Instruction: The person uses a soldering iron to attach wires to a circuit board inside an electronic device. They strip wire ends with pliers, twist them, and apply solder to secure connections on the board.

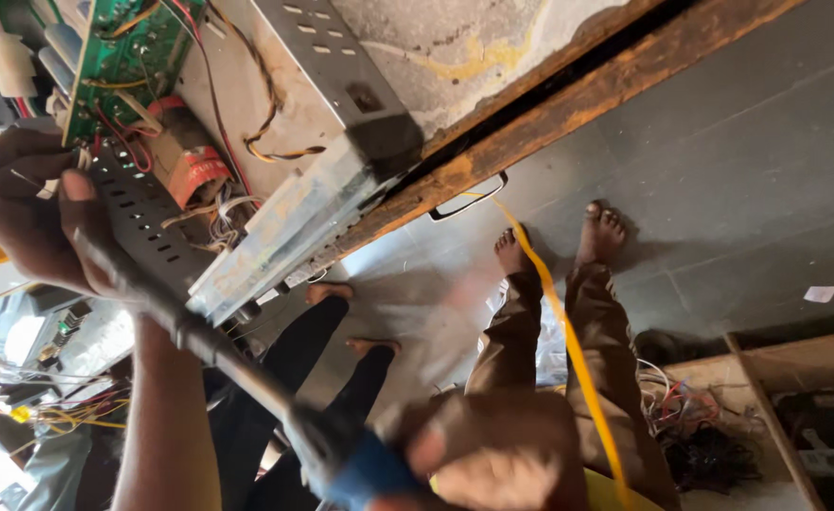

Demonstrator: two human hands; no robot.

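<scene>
Hands: left [24, 213] on chassis [142, 218], right [492, 473] blurred (grip unclear)

**Two hands, one high and one low in frame**

The left hand [29, 213] sits at the upper left of the frame, fingers curled closed, thumb pointing up, its forearm running down toward the bottom edge. The right hand [492, 464] lies at the bottom centre, motion-blurred, fingers folded in a closed grip. The person's trousered legs and bare feet show in mid-frame.
</scene>
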